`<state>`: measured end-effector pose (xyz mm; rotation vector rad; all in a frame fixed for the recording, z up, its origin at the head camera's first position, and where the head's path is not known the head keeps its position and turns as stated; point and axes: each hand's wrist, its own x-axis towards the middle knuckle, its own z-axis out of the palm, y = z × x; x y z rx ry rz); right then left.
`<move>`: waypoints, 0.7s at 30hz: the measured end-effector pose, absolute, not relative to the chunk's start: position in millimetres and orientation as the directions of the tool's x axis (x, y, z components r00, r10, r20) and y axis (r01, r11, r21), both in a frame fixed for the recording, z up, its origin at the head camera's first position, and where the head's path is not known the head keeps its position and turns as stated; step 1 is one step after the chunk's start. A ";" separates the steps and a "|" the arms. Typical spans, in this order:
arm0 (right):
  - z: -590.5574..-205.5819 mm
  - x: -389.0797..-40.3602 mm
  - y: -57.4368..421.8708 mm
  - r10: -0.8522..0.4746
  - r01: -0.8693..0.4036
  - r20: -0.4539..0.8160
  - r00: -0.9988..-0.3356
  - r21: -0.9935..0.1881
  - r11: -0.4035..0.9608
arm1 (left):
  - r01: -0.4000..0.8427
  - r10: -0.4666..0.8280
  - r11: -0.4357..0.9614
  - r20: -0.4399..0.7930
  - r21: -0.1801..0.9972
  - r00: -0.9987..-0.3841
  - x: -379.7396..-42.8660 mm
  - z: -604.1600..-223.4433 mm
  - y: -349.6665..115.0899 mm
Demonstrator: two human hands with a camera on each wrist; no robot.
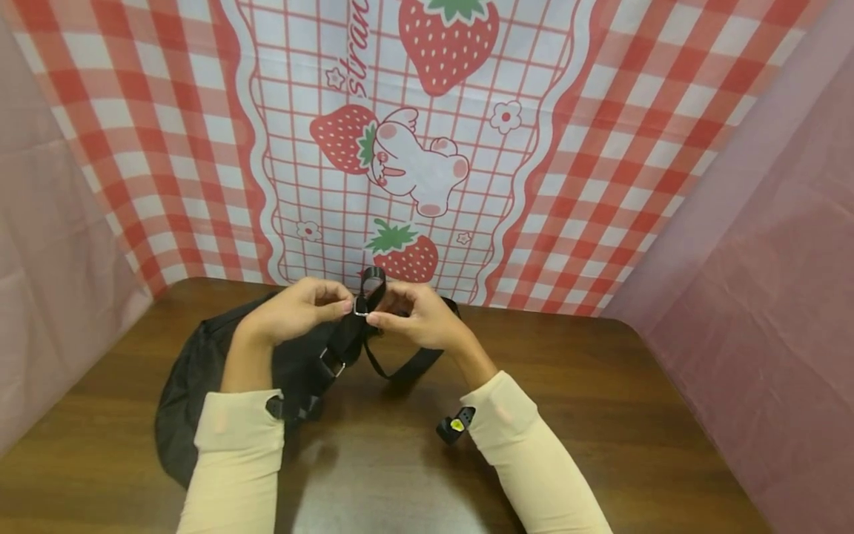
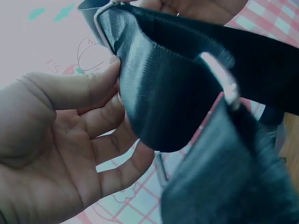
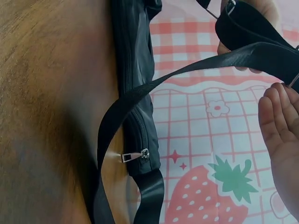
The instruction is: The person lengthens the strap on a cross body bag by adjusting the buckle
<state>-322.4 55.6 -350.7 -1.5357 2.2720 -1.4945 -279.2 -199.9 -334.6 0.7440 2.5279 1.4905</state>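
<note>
A black bag (image 1: pixel 207 356) lies on the table at the left, its long webbing strap (image 3: pixel 191 67) looping up to both hands. My left hand (image 1: pixel 287 315) pinches the strap between thumb and fingers, beside a silver metal slider (image 1: pixel 360 306). In the left wrist view the strap forms a wide fold (image 2: pixel 154 93) in front of the left fingers, and a metal ring (image 2: pixel 224 79) hangs through it. My right hand (image 1: pixel 420 319) pinches the strap at the slider's other end, thumb tip right at the metal. A second metal buckle (image 1: pixel 332 363) hangs lower on the strap.
The bag's zipper pull (image 3: pixel 133 156) shows in the right wrist view. Behind the brown table (image 1: pixel 373 475) hangs a red-and-white strawberry cloth (image 1: pixel 414 170). Pink cloth (image 1: pixel 754 245) closes off both sides. A dark wrist strap (image 1: pixel 456 426) is by the right sleeve.
</note>
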 end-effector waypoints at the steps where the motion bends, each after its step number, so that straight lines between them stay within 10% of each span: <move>1: -350.3 -322.6 55.3 -0.717 -0.708 0.462 -0.522 -0.704 0.062 | 0.352 0.456 0.406 0.147 0.843 -0.878 -278.7 -333.4 -199.9; 21: -353.0 -322.3 53.0 -0.711 -0.726 0.437 -0.552 -0.671 0.151 | 0.372 0.390 0.552 0.164 0.746 -0.906 -273.0 -325.0 -194.2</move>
